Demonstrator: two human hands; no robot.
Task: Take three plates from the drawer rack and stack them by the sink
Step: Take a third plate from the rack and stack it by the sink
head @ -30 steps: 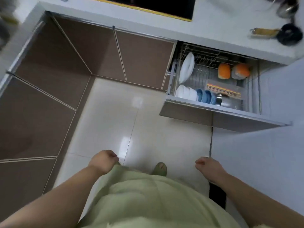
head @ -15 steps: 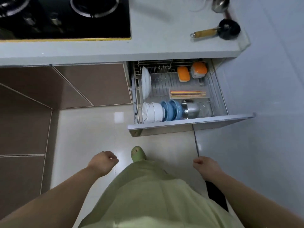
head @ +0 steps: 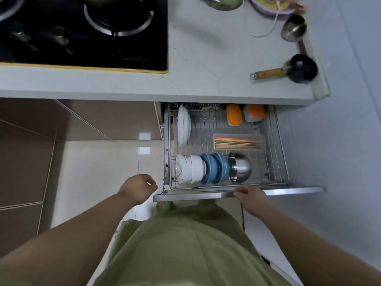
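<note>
The drawer rack (head: 278, 162) stands pulled out under the counter. A few white plates (head: 183, 125) stand on edge at its back left. My left hand (head: 138, 187) hovers just left of the drawer's front left corner, fingers curled, holding nothing. My right hand (head: 250, 198) lies with curled fingers against the top edge of the drawer front (head: 292, 190); whether it grips the edge is unclear. No sink is in view.
White bowls (head: 190, 169), blue bowls (head: 215, 168) and a steel bowl (head: 241, 167) lie in a row along the rack's front. Behind them are a chopstick tray (head: 239, 142) and orange containers (head: 234, 114). Above are the counter (head: 206, 58), a black hob (head: 82, 32) and a wooden-handled utensil with a round black head (head: 301, 69).
I have stepped up to the open drawer. Both hands rose from beside my body to its front edge, the right one reaching the drawer front.
</note>
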